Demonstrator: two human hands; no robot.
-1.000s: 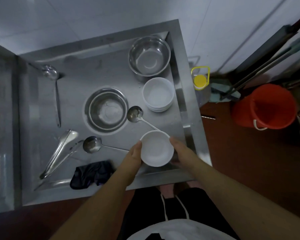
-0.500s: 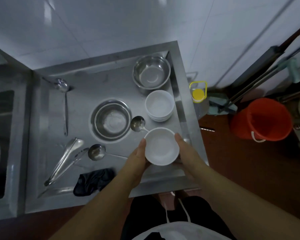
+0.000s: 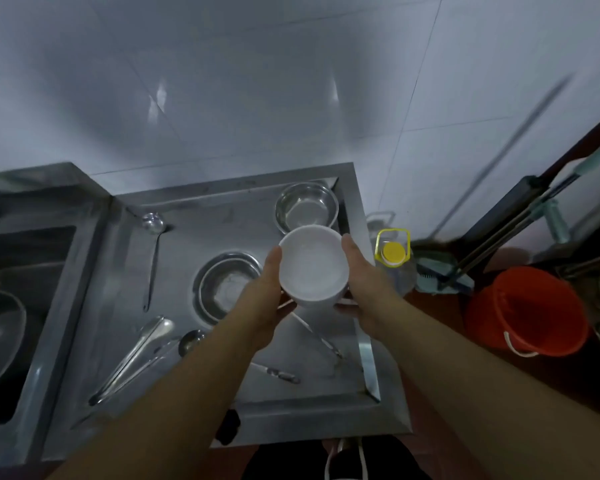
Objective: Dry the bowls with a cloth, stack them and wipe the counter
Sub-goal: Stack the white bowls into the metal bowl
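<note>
Two hands hold one white bowl (image 3: 311,263) up above a stainless steel bench (image 3: 229,216), seen from overhead. The left hand (image 3: 265,294) grips the bowl's left side, thumb lying along the rim and the other fingers curled beneath it, mostly hidden. The right hand (image 3: 362,282) grips the right side the same way, thumb up against the rim, fingertips (image 3: 345,308) showing under the base. The bowl sits upright, its open side facing the camera, and it hides whatever lies directly below it.

Just behind the bowl, in the bench's far right corner, stands a steel bowl (image 3: 306,207). A second steel bowl (image 3: 227,285) rests near the middle of the bench, partly behind the left wrist. A ladle (image 3: 152,225) lies at the far left with its handle pointing toward the viewer. Tongs (image 3: 132,358) lie at an angle at the near left, with a spoon (image 3: 190,341) just beside them. A dark cloth (image 3: 228,427) peeks out from under the left forearm at the bench's near edge.

On the floor to the right stand a clear bottle with a yellow cap (image 3: 394,254) and an orange bucket (image 3: 527,313), well apart from each other.
</note>
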